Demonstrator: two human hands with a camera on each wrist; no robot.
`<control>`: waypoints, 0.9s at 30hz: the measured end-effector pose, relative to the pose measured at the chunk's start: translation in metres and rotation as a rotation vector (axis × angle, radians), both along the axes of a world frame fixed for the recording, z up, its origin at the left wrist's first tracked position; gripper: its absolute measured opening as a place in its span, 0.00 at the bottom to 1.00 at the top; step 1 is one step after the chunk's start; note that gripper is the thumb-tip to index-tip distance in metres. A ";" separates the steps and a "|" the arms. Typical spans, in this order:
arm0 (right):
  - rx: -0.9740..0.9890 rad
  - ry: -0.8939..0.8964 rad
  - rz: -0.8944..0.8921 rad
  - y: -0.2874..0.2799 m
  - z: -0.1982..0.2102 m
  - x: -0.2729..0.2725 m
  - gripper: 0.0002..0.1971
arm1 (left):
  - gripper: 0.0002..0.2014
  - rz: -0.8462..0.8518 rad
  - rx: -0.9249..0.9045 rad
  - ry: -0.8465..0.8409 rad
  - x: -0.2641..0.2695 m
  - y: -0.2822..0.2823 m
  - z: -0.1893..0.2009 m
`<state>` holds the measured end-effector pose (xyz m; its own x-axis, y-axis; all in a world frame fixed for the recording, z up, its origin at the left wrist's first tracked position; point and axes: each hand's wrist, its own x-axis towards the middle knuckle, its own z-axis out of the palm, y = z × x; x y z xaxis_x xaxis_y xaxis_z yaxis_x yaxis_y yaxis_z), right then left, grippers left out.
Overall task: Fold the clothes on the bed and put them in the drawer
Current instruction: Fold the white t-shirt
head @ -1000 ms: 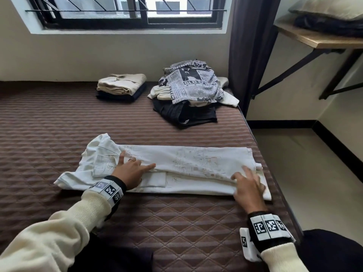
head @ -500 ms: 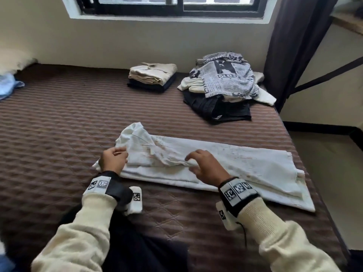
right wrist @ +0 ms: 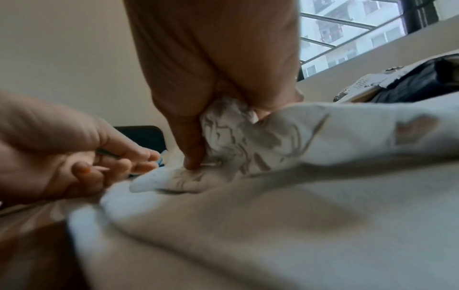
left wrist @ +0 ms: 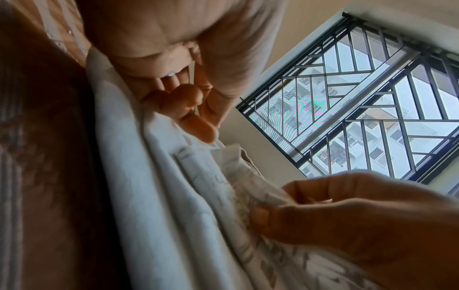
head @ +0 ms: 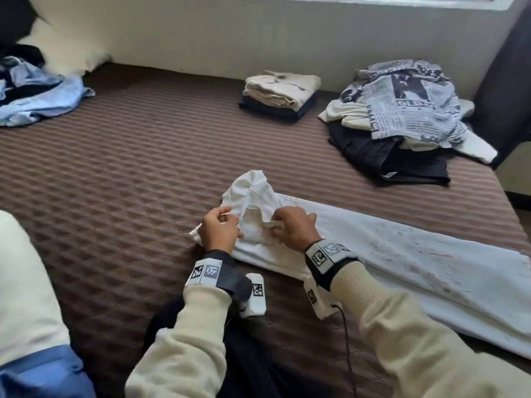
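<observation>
A long white garment with a faint print lies folded lengthwise on the brown quilted bed. Both hands are at its bunched left end. My left hand pinches the cloth's edge between thumb and fingers; it shows at the top of the left wrist view. My right hand grips a raised fold of the printed cloth, close beside the left hand. The right hand hangs over the cloth in the right wrist view. The drawer is not in view.
A folded beige-on-dark stack sits at the back. Right of it is a loose pile topped by a newspaper-print shirt. Light blue clothes lie at the far left by a white pillow. A dark curtain hangs right.
My right hand has left the garment's right end and come to the left end beside my left hand. Both now pinch the cloth there instead of pressing it flat. The view has swung left.
</observation>
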<state>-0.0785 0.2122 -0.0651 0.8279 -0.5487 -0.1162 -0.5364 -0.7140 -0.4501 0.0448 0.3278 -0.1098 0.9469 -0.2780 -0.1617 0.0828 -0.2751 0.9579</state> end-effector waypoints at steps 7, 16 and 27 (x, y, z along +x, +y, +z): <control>0.565 -0.257 0.028 0.007 0.013 -0.060 0.08 | 0.13 -0.030 0.039 0.001 0.003 0.003 -0.001; 0.210 -0.305 0.146 0.004 0.019 -0.115 0.19 | 0.26 -0.159 0.254 -0.122 0.034 -0.004 0.028; 0.343 -0.417 0.051 -0.006 0.005 -0.127 0.09 | 0.43 -0.828 0.923 -0.535 0.081 -0.045 0.068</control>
<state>-0.2052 0.2059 -0.0597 0.8667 -0.4948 0.0630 -0.2304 -0.5092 -0.8292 0.1257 0.2827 -0.0417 0.5603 -0.7846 -0.2653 -0.7420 -0.6179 0.2602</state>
